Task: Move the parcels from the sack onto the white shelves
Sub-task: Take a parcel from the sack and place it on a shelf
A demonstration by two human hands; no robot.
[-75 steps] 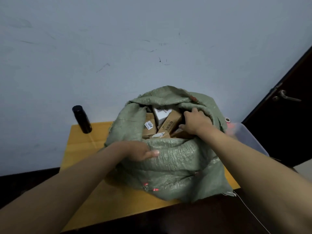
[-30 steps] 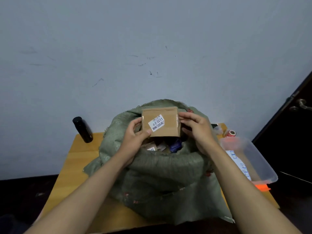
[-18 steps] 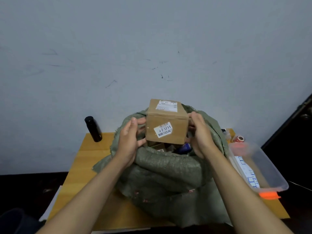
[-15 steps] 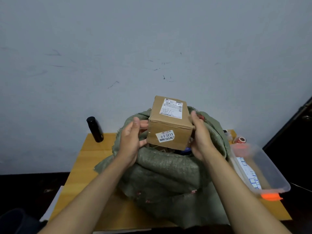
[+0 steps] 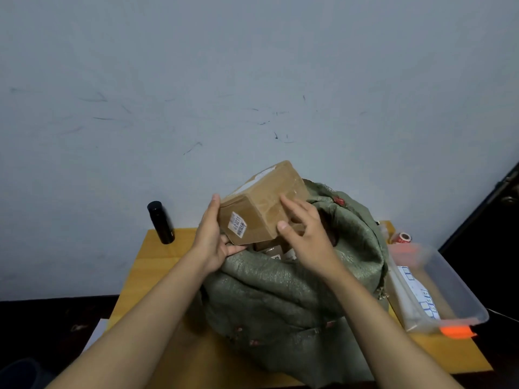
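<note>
Above the sack point(image 5: 280, 290) mouth, the box point(image 5: 261, 203) has tipped sideways; left hand point(image 5: 210, 240) grips it, right hand point(image 5: 306, 234) loosening, fingers spread — ready for shelving.

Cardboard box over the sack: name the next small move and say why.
Probably close the right hand firmly on the cardboard box, then lift it clear. The box is tilted above the open green sack, the left hand supports its left face, and the right fingers look spread, barely touching.

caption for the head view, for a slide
Both hands tilt a cardboard parcel above the open green sack on the table.
</note>
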